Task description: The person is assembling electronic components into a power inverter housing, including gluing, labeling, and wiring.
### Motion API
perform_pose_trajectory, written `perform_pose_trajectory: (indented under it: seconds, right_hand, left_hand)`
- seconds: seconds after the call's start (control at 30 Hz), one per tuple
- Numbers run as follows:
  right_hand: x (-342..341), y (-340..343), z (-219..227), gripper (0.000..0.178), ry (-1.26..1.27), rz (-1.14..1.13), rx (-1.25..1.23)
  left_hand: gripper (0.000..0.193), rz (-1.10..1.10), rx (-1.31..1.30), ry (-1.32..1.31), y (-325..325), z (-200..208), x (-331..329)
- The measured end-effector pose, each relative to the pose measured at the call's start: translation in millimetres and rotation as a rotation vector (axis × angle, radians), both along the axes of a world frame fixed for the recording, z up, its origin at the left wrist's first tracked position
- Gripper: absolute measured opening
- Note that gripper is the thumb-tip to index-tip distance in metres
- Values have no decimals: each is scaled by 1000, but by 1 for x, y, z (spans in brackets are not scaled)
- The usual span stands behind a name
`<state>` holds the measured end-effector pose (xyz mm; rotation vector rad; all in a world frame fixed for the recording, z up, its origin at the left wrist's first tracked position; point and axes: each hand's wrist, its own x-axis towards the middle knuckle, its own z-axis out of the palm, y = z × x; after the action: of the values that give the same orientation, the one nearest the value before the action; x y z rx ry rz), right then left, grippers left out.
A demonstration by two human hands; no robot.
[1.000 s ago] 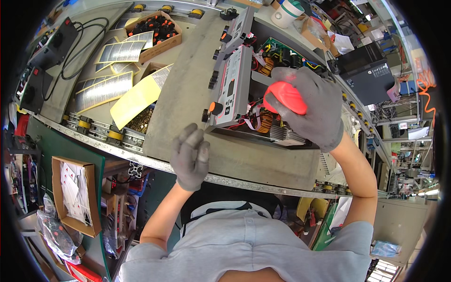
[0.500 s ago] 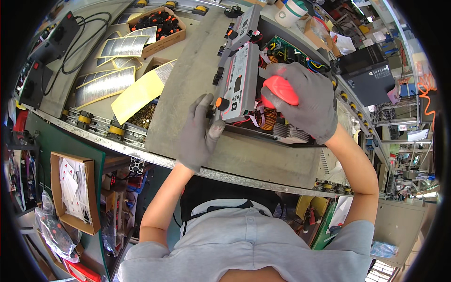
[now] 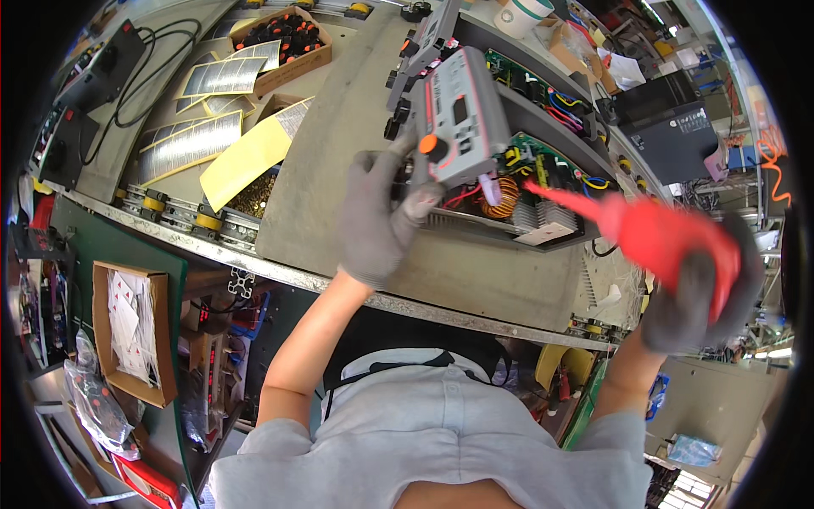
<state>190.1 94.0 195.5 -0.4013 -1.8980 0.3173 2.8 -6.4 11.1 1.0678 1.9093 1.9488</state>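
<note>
The left hand [image 3: 383,212], in a grey glove, was bent around the near lower corner of the grey front panel [image 3: 462,114], thumb on one side and fingers on the other. That panel lay ahead of it and to its right, tilted, its long axis running away from the body — the left hand was clearly the nearer one. The right hand [image 3: 708,293], gloved too and blurred, was closed on a red handheld tool [image 3: 657,237] whose tapered nose pointed leftward to the open case; whether the tip touched anything could not be told. Just right of the panel, that case [image 3: 551,123] held a copper-wound coil [image 3: 502,197], a green board [image 3: 543,153] and a finned heat sink [image 3: 543,219]. A similar unit [image 3: 424,38] stood beyond. Farther left, a cardboard box [image 3: 292,76] held black-and-orange knobs [image 3: 280,38]; small brass-coloured parts [image 3: 254,199] lay beside a yellow sheet [image 3: 246,165] — and, below the bench, an open carton [image 3: 165,339] held white slips [image 3: 127,327].
</note>
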Motion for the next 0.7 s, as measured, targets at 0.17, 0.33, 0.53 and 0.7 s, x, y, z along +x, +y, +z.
perform_pose_trajectory:
  seconds: [0.17,0.33,0.53,0.7]
  right_hand:
    - [69,3,-72,32,13,42,66]
    - [60,17,-90,46,-511,-119,271]
    - [26,40,-122,35,-344,-100,349]
    - [12,46,-127,46,-339,-77,416]
  left_hand:
    - [77,80,-56,57,20,10,9]
    - [74,59,29,-97,16,10,14]
    - [69,73,-16,-54,22,13,18]
    - [70,79,-42,-53,17,16,20]
